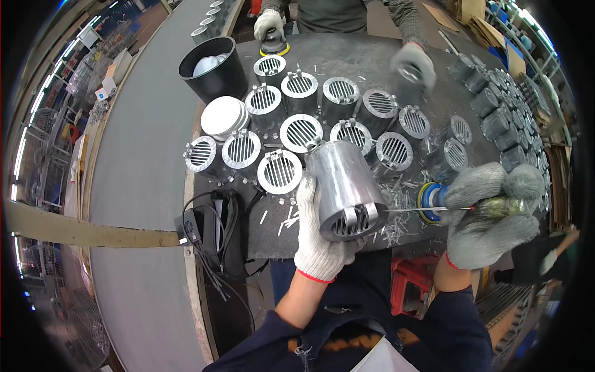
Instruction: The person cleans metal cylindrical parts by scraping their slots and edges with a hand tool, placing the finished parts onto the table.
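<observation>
My left hand (317,251), in a white knit glove with a red cuff, is wrapped round a grey metal cylinder (344,170). The cylinder tilts so that its slotted grille end, with two small tabs, faces me. Gloved too, my right hand (493,239) grips a screwdriver (503,206) by its clear yellowish handle. Its thin shaft reaches left to the rim of the cylinder's grille end; whether the tip touches is too fine to tell. Beyond, several similar cylinders stand on the dark table (347,53) with round slotted tops (301,132).
Metal slivers (400,214) litter the table beside a blue round tool (431,201). White discs (222,116) and a black bucket (217,80) stand at left, by a grey conveyor belt (142,273). Across, a co-worker's gloved hands (269,26) work. More cylinders (505,118) crowd the right.
</observation>
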Demonstrator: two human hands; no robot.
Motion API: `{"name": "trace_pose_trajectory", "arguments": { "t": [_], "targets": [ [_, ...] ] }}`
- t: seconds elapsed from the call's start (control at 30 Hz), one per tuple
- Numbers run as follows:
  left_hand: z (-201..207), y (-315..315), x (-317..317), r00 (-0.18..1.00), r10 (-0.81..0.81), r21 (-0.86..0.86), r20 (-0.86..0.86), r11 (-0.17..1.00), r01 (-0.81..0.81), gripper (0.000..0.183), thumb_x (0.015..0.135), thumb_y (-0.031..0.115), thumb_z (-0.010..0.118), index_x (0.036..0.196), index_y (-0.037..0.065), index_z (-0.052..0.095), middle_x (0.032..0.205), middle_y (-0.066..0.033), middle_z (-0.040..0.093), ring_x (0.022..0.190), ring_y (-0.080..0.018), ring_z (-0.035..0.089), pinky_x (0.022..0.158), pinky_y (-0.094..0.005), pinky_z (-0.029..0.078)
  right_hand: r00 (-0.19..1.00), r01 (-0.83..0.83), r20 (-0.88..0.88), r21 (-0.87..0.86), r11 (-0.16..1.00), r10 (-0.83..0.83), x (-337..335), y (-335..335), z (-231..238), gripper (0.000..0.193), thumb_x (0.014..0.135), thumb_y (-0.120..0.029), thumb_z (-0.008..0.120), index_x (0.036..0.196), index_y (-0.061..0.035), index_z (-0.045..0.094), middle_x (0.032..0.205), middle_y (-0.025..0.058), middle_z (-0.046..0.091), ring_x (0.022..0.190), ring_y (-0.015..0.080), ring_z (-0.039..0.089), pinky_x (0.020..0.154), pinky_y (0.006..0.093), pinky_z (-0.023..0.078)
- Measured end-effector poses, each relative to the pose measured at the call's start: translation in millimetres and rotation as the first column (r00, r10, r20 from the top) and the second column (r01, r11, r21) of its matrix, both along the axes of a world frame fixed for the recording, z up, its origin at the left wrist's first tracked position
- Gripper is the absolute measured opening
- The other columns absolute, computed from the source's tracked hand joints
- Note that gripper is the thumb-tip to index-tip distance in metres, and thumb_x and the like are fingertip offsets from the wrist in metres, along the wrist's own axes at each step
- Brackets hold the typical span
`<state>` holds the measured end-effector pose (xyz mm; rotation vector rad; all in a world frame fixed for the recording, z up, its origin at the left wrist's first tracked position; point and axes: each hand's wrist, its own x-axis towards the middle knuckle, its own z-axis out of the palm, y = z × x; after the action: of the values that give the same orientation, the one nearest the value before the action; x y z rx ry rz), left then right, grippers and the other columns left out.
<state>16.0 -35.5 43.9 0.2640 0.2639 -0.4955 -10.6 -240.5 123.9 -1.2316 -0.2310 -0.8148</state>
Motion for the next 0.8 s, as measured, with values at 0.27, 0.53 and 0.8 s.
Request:
{"name": "trace_pose_trajectory", "arguments": {
  "t": [0.27,0.53,0.8],
  "targets": [
    [-1,4,1,0.972,-0.013,-0.194,0.236,0.979,0.061,0.091,0.098,0.067,0.06,0.16,0.005,0.038,0.143,-0.0202,0.06,0.123,-0.0359,0.069,0.102,-0.0525,0.061,0.944,0.329,0.154,-0.352,0.876,-0.293,18,-8,17,0.064,0.109,-0.065,0.04,0.12,-0.0026,0.052,0.107,0.0223,0.067,0.083,0.0273,0.07,0.061,0.0326,0.057],
    [14,2,-2,0.984,0.099,0.116,0.146,0.986,-0.116,0.069,0.102,0.047,0.065,0.152,0.005,0.046,0.136,-0.0165,0.064,0.12,-0.031,0.069,0.101,-0.0493,0.06,0.953,-0.262,-0.303,-0.831,0.49,-0.004,0,21,26,0.071,0.071,-0.034,0.093,0.129,-0.0019,0.066,0.119,0.0167,0.07,0.099,0.0254,0.071,0.084,0.0365,0.058],
    [22,13,10,0.958,0.07,0.35,0.277,0.921,-0.168,0.05,0.107,0.023,0.062,0.149,0.0,0.05,0.139,-0.0152,0.064,0.125,-0.0247,0.066,0.107,-0.0417,0.056,0.813,-0.544,-0.575,-0.698,0.466,0.087,30,7,-26,0.115,0.065,-0.027,0.1,0.159,-0.0004,0.04,0.15,0.0192,0.058,0.104,0.0284,0.073,0.095,0.0377,0.058]
  ]
}}
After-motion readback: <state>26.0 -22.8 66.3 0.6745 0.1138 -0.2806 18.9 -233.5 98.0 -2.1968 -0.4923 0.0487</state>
